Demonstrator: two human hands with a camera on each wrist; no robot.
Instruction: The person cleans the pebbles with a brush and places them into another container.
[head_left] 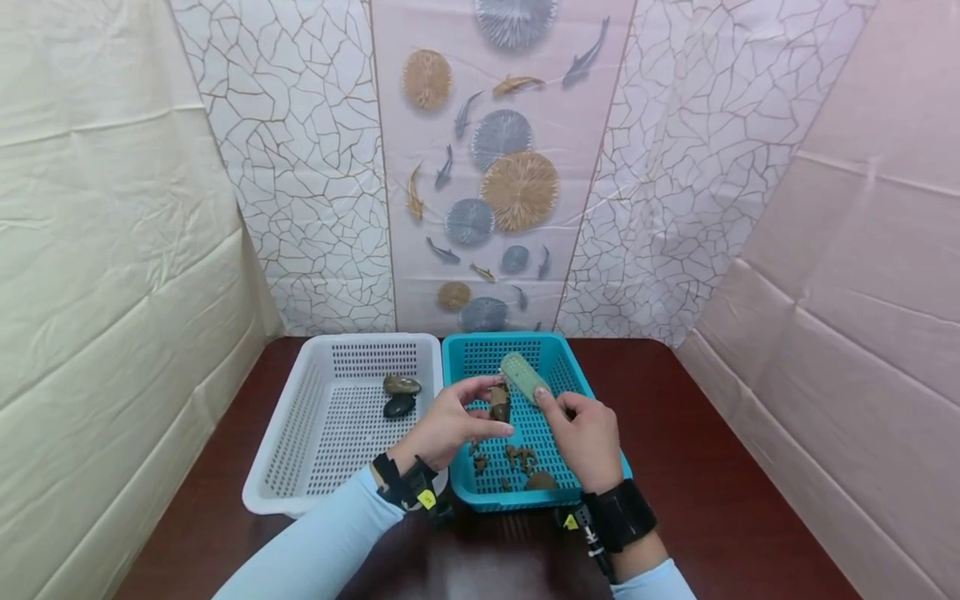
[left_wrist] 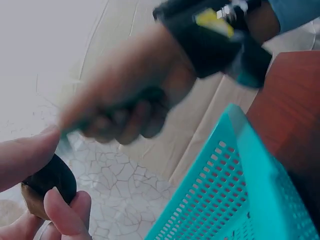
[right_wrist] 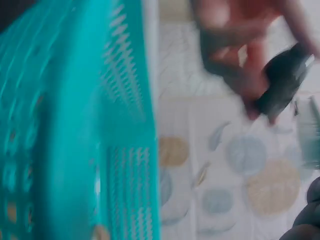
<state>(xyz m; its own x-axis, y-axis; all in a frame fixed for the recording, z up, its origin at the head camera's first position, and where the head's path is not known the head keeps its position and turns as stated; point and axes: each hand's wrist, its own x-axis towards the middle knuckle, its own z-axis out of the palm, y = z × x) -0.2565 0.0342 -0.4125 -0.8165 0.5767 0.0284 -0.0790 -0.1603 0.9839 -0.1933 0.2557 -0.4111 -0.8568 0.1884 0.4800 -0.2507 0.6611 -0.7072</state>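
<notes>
Gripping a dark, brown-patched stone (head_left: 500, 408), the left hand (head_left: 452, 421) hovers over the teal basket (head_left: 517, 502); the right hand (head_left: 588, 433) grasps a pale green tool (head_left: 522, 375) — close beside that stone; brown crumbs (head_left: 528, 457) lie below; two more stones (head_left: 399, 406) occupy the white basket (head_left: 367, 338) alongside.

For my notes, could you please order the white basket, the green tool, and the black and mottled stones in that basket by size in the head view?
1. White basket
2. Green tool
3. Black stone and mottled stone: too alike to rank.
</notes>
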